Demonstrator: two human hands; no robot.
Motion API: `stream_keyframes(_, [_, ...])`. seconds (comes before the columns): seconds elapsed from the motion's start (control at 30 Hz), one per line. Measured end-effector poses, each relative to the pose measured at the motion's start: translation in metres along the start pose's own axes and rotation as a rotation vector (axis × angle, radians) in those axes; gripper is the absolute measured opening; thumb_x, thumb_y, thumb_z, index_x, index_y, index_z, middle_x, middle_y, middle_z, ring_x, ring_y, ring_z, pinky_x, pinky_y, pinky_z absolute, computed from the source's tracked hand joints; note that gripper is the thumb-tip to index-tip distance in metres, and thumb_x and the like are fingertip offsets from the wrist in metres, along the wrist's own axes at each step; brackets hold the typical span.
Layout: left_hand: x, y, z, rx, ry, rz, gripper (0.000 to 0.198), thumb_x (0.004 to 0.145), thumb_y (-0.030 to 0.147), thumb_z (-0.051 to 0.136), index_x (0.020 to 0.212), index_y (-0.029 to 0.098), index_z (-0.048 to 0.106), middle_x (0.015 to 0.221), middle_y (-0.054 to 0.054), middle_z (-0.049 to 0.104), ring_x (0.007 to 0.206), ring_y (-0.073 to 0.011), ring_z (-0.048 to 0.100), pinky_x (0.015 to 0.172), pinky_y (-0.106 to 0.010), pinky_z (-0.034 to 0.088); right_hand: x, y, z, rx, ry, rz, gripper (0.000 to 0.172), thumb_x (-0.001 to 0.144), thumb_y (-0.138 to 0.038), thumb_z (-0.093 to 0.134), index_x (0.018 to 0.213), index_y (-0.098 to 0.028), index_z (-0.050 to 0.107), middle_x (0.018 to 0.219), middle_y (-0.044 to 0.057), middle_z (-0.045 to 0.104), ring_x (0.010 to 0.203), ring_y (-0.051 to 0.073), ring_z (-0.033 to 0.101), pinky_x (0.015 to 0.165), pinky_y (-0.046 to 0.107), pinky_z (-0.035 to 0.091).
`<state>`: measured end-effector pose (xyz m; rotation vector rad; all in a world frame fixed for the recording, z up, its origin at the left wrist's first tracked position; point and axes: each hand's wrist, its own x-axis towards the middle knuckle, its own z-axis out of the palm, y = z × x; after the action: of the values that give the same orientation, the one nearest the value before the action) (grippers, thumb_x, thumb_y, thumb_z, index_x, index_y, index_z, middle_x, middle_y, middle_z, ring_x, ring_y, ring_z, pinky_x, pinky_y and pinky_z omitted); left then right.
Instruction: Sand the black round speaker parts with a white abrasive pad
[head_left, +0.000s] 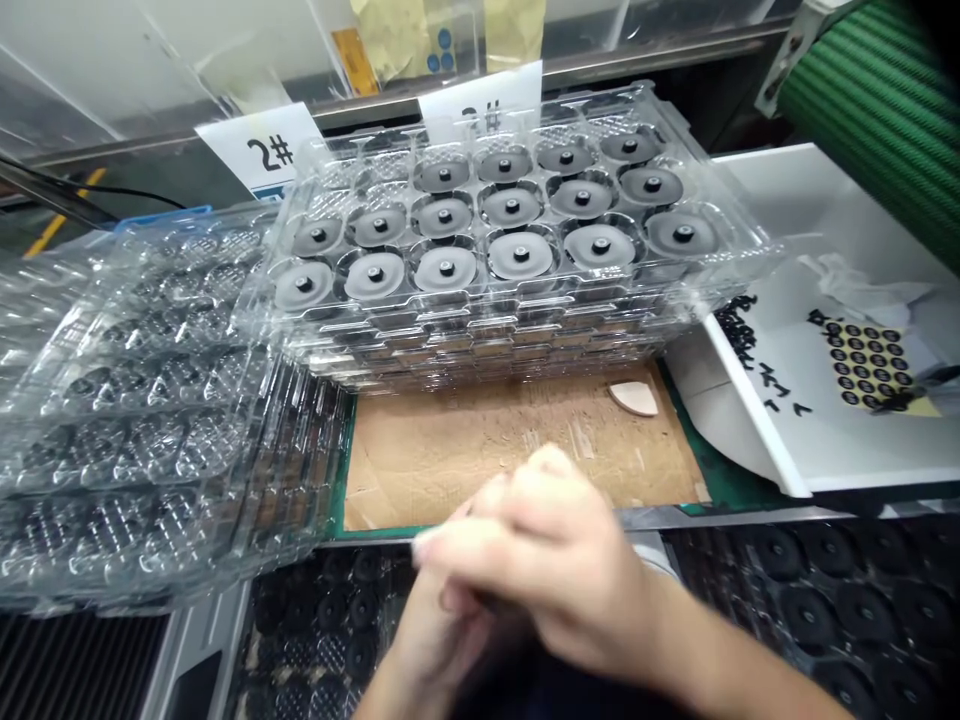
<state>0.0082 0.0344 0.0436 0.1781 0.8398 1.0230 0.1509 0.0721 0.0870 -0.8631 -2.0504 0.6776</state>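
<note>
Right hand (547, 565) overlaps left hand (435, 640), both blurred.

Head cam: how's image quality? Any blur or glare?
Head view: the hands are heavily motion-blurred; the grey discs in the top tray stay sharp; the stacked clear plastic trays show bright glare along their ridges; the green ribbed surface at top right is soft; wide-angle distortion bends the edges.
</note>
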Motion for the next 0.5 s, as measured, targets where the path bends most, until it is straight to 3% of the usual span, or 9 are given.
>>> stream_keyframes(0.07, [0.003, 0.001, -0.004, -0.002, -0.018, 0.032, 0.065, 0.046, 0.039, 0.085, 0.107, 0.028, 0.065, 0.097, -0.001, 0.071, 0.1, -0.0276, 0.063, 0.093, -0.036, 0.048, -0.008, 0.024, 0.003, 0.049, 0.029, 0.229, 0.029, 0.094, -0.016, 0.039, 0.1, -0.021, 0.067, 0.085, 0.0, 0.069, 0.078, 0.013, 0.06, 0.071, 0.029, 0.038])
stream_keyframes(0.13, [0.003, 0.004, -0.007, -0.018, -0.004, 0.073, 0.065, 0.048, 0.041, 0.083, 0.109, 0.027, 0.065, 0.115, -0.003, 0.067, 0.098, -0.0248, 0.065, 0.091, -0.032, 0.049, -0.027, 0.052, 0.014, 0.047, 0.045, 0.483, 0.025, 0.092, -0.019, 0.044, 0.1, -0.023, 0.067, 0.091, 0.001, 0.069, 0.084, 0.015, 0.061, 0.075, 0.028, 0.042])
stream_keyframes(0.2, [0.003, 0.007, -0.01, -0.045, 0.032, 0.113, 0.061, 0.051, 0.042, 0.082, 0.107, 0.028, 0.066, 0.118, -0.004, 0.067, 0.098, -0.0233, 0.066, 0.088, -0.028, 0.051, -0.052, 0.076, 0.031, 0.034, 0.023, 0.603, 0.023, 0.09, -0.023, 0.048, 0.1, -0.023, 0.069, 0.09, 0.003, 0.07, 0.082, 0.016, 0.063, 0.074, 0.028, 0.046])
stream_keyframes(0.27, [0.003, 0.01, -0.012, -0.061, 0.069, 0.132, 0.06, 0.05, 0.042, 0.082, 0.106, 0.027, 0.067, 0.115, -0.005, 0.068, 0.099, -0.023, 0.065, 0.086, -0.027, 0.052, -0.076, 0.09, 0.05, 0.036, -0.02, 0.629, 0.023, 0.088, -0.026, 0.049, 0.096, -0.023, 0.071, 0.084, 0.004, 0.071, 0.076, 0.018, 0.065, 0.069, 0.029, 0.048])
stream_keyframes(0.37, [0.005, 0.011, -0.012, -0.053, 0.106, 0.132, 0.063, 0.05, 0.043, 0.081, 0.108, 0.025, 0.066, 0.116, -0.008, 0.068, 0.102, -0.0238, 0.064, 0.089, -0.029, 0.051, -0.088, 0.09, 0.059, 0.04, -0.03, 0.667, 0.023, 0.086, -0.029, 0.052, 0.092, -0.023, 0.072, 0.081, 0.004, 0.072, 0.074, 0.019, 0.066, 0.067, 0.03, 0.05])
stream_keyframes(0.5, [0.008, 0.007, -0.009, -0.039, 0.09, 0.132, 0.063, 0.052, 0.042, 0.081, 0.11, 0.024, 0.065, 0.116, -0.008, 0.067, 0.107, -0.0253, 0.061, 0.093, -0.03, 0.049, -0.048, 0.049, 0.036, 0.044, 0.098, 0.687, 0.025, 0.091, -0.03, 0.048, 0.104, -0.022, 0.067, 0.095, 0.005, 0.07, 0.078, 0.017, 0.065, 0.064, 0.026, 0.05])
